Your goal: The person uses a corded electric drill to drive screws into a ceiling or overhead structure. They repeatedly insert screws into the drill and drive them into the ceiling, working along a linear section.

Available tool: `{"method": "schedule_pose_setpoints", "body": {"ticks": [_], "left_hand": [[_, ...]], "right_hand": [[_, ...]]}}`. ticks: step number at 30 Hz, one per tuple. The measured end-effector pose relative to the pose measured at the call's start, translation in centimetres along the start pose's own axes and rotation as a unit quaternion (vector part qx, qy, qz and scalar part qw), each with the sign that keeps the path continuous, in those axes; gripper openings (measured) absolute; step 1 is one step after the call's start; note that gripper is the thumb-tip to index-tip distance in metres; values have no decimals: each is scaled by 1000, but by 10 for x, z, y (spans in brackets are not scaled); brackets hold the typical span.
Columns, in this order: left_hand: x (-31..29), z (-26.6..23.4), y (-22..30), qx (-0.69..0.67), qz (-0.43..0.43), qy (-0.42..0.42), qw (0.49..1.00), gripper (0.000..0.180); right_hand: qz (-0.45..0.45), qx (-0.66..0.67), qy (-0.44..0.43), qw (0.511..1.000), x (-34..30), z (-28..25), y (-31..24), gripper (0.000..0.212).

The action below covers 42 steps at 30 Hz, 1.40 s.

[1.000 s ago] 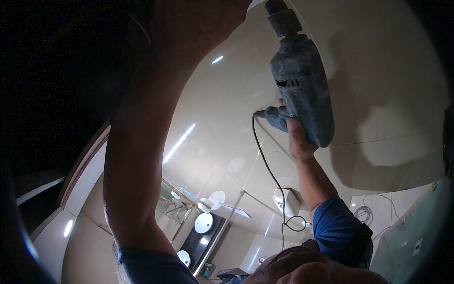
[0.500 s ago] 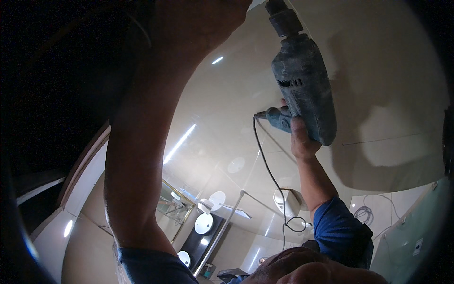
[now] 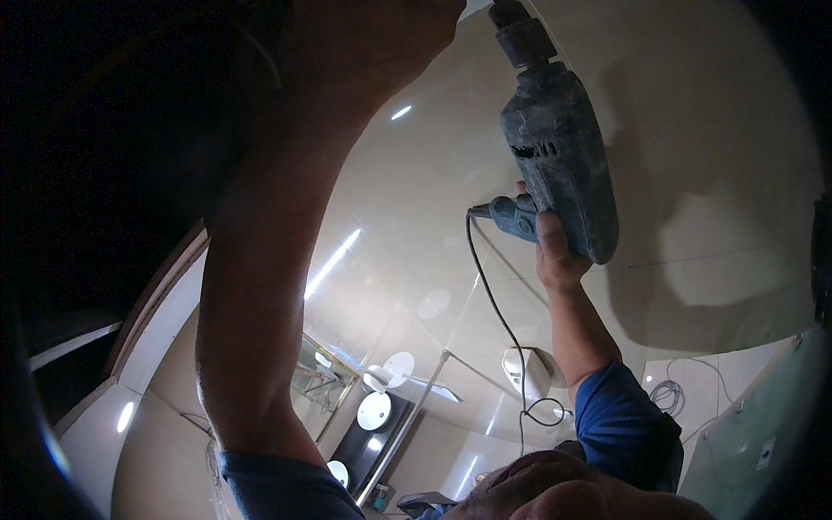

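Observation:
A dusty blue-grey corded power drill points upward in front of a pale glossy wall. My right hand is wrapped around its side handle area, the thumb lying against the body. The chuck is at the top edge, and whatever lies beyond its tip is out of frame. A black cord hangs from the handle and loops lower down. My left forearm crosses the left side, raised high. My left hand is near the chuck in the picture, its fingers cut off by the top edge.
Below are a dark counter with white round basins, a metal rail and a white wall-mounted unit. A coiled cable hangs at lower right near a greenish panel. A dark opening fills the upper left.
My left arm has shifted slightly to the right. The drill and my right hand have barely moved.

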<state>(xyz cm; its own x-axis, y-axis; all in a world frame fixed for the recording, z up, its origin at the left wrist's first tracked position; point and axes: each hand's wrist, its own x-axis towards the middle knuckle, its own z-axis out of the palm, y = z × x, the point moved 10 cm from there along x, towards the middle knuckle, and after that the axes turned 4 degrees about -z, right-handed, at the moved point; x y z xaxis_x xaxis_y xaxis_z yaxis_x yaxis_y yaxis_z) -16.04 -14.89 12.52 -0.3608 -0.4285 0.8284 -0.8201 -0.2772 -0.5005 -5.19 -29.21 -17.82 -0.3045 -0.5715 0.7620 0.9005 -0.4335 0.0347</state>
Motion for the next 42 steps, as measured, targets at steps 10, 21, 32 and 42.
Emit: {"method": "schedule_pose_setpoints", "body": {"ticks": [10, 21, 32, 42], "left_hand": [[-1, -3, 4, 4, 11, 8, 1000, 27], [-4, 4, -1, 68, -87, 21, 994, 42], [0, 27, -27, -62, 8, 25, 998, 37], [3, 18, -15, -84, -14, -117, 990, 37]], "right_hand": [[-33, -44, 25, 998, 4, 3, -18, 43], [-16, -51, 34, 998, -27, -20, -14, 59], [69, -1, 16, 997, -71, -28, -4, 63], [106, 5, 1, 994, -72, -21, -18, 68]]}}
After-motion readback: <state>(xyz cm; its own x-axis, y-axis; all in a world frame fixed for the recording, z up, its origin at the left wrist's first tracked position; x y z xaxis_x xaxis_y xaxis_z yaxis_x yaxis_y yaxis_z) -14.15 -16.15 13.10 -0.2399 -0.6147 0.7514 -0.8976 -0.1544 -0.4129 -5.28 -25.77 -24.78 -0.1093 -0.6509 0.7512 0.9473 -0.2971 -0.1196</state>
